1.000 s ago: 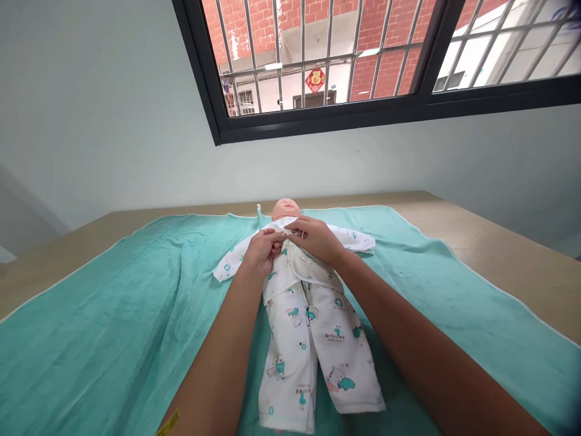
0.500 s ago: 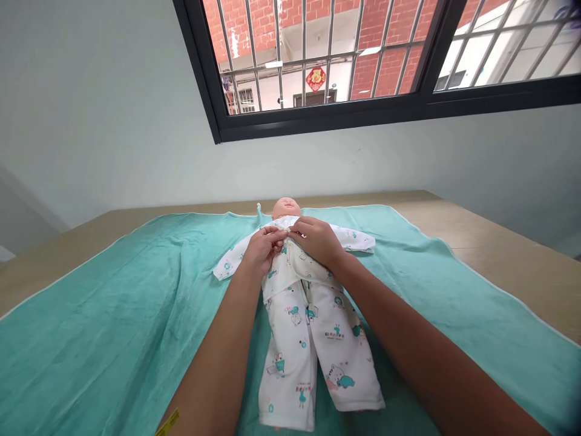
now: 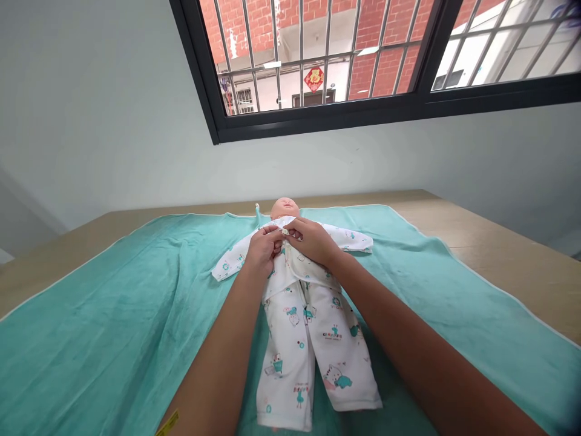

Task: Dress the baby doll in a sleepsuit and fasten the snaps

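Observation:
A baby doll (image 3: 284, 208) lies on its back, head toward the wall, dressed in a white printed jacket (image 3: 287, 272) and matching white trousers (image 3: 290, 357). Both sleeves spread out sideways. At the upper chest, my left hand (image 3: 264, 247) pinches the jacket's front edge from the left. From the right, my right hand (image 3: 313, 239) pinches the same front opening, its fingers curled. A small round pale button (image 3: 285, 231) shows between the fingertips of the two hands. The fingers hide part of the jacket front.
Under the doll a turquoise blanket (image 3: 131, 315) covers most of the wooden table (image 3: 490, 248), with folds on the left. Beyond the table stand a pale wall (image 3: 113, 121) and a dark-framed window (image 3: 318, 118) with metal bars.
Both hands stay at the upper chest. The fingertips have shifted slightly, and the button now shows more plainly between them. The view has moved a little.

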Action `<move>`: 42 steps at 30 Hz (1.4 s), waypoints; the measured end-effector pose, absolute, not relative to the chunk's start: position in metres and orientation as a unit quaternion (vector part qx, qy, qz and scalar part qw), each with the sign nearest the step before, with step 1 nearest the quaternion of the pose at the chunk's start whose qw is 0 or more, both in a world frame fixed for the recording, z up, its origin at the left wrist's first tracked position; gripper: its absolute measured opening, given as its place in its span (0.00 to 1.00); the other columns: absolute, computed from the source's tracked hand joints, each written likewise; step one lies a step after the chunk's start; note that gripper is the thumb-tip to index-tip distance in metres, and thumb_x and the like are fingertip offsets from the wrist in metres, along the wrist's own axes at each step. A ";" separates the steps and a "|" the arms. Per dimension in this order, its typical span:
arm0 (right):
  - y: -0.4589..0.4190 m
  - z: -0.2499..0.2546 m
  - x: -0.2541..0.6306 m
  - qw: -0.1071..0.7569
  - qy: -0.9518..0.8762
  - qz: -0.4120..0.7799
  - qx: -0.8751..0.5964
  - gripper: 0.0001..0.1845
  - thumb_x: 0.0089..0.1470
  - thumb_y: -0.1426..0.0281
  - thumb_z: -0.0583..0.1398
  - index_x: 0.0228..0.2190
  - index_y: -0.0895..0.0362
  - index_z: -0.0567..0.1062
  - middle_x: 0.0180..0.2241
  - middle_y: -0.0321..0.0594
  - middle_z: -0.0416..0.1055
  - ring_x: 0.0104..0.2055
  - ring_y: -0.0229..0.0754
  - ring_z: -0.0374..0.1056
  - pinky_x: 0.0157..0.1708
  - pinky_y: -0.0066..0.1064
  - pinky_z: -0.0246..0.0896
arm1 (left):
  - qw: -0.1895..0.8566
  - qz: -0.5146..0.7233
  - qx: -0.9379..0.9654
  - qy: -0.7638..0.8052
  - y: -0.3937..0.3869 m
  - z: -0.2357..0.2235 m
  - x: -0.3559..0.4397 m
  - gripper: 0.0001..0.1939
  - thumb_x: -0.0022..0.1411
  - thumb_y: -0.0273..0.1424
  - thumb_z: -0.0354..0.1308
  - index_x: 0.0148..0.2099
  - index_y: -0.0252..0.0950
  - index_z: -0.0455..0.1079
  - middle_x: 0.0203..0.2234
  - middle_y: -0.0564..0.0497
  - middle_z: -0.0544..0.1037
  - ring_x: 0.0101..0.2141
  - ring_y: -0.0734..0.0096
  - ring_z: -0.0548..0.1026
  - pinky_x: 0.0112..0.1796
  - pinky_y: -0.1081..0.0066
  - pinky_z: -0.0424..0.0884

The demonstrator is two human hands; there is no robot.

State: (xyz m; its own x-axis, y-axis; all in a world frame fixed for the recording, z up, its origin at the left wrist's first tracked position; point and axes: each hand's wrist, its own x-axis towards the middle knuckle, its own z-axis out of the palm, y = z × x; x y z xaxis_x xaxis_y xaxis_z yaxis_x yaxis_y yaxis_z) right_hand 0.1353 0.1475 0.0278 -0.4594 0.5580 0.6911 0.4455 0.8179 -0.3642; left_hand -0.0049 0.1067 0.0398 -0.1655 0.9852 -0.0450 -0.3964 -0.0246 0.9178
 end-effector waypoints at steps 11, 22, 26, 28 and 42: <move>0.151 0.029 0.137 0.439 -0.795 0.253 -0.333 0.11 0.52 0.71 0.54 0.33 0.55 0.77 0.34 0.36 0.75 0.36 0.38 0.67 0.38 0.29 0.58 | 0.457 0.638 0.381 0.489 0.106 0.036 -0.001 0.17 0.41 0.19 0.60 0.36 0.35 0.64 0.30 0.55 0.72 0.17 0.86 0.63 0.19 0.78 0.57; 0.170 0.040 0.126 0.373 -0.735 0.203 -0.528 0.16 0.56 0.58 0.53 0.31 0.56 0.73 0.32 0.42 0.75 0.33 0.41 0.67 0.32 0.29 0.56 | 0.277 0.575 0.485 0.598 0.121 0.023 0.002 0.15 0.54 0.27 0.52 0.43 0.37 0.72 0.35 0.48 0.78 0.26 0.73 0.72 0.28 0.73 0.66; 0.188 0.052 0.109 0.262 -0.769 0.119 -0.571 0.17 0.53 0.59 0.56 0.26 0.59 0.75 0.30 0.50 0.75 0.32 0.45 0.68 0.28 0.30 0.53 | 0.183 0.545 0.528 0.625 0.133 0.025 -0.002 0.15 0.60 0.30 0.47 0.42 0.40 0.74 0.35 0.48 0.79 0.36 0.66 0.74 0.37 0.70 0.66; 0.193 0.052 0.104 0.248 -0.773 0.105 -0.575 0.15 0.51 0.60 0.57 0.25 0.59 0.76 0.30 0.52 0.75 0.32 0.46 0.69 0.26 0.30 0.52 | 0.162 0.530 0.519 0.650 0.142 0.027 -0.004 0.14 0.60 0.31 0.49 0.42 0.40 0.74 0.36 0.47 0.79 0.39 0.64 0.74 0.39 0.69 0.65; 0.209 0.025 0.117 0.475 -0.652 0.299 -0.511 0.12 0.46 0.64 0.52 0.17 0.55 0.65 0.18 0.32 0.61 0.23 0.35 0.56 0.23 0.27 0.49 | 0.182 0.506 0.558 0.632 0.177 0.029 -0.008 0.05 0.52 0.31 0.59 0.27 0.38 0.73 0.27 0.51 0.77 0.29 0.68 0.71 0.34 0.71 0.62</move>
